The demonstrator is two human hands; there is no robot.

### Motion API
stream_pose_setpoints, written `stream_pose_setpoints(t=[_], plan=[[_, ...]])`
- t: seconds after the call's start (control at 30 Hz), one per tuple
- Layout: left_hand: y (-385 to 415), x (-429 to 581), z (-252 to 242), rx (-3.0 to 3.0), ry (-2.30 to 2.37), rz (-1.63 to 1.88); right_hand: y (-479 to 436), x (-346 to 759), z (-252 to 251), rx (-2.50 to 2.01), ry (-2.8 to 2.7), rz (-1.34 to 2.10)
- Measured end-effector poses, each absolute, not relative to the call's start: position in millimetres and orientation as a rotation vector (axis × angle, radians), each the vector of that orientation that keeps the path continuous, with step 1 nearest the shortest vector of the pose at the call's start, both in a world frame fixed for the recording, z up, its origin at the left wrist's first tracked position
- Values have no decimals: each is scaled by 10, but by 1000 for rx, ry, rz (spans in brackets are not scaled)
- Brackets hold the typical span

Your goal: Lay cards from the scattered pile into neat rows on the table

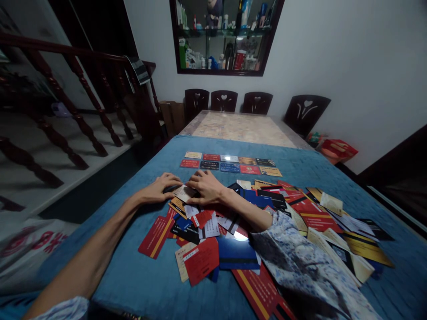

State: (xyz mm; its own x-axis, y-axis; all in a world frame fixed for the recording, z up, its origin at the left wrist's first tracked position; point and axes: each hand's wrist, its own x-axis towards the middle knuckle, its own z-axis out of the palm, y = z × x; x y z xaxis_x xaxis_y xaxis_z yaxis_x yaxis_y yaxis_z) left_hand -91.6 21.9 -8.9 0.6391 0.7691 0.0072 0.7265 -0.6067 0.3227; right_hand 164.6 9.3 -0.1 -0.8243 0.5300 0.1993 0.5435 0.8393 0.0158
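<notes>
My left hand (pixel 162 187) grips the left side of a pale cream card (pixel 184 193), its fingers bent over the top edge and its thumb below. The other side of that card is under the curled fingers of my right hand (pixel 207 187), which partly cover it. Right below the card lie a yellow card (pixel 178 206), a red card (pixel 202 218) and several dark, blue and white ones, overlapping in a loose pile. Farther back, two neat rows of cards lie face up, among them a red card (pixel 250 170) and a blue card (pixel 230 167).
A blue cloth (pixel 123 271) covers the near part of the table. A larger heap of cards, including a gold one (pixel 367 249), spreads to the right of my right forearm. Several dark chairs (pixel 224 101) stand behind the table; a wooden railing (pixel 83 89) runs along the left.
</notes>
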Motion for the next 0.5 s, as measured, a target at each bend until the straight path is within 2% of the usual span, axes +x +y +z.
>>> stream_pose_setpoints(t=[0.23, 0.5], plan=[[251, -970, -127, 2598, 1108, 267, 206, 1676, -128, -476, -2803, -166], [244, -1010, -64, 2524, 1035, 363, 264, 1662, -243, -348, -2651, -338]])
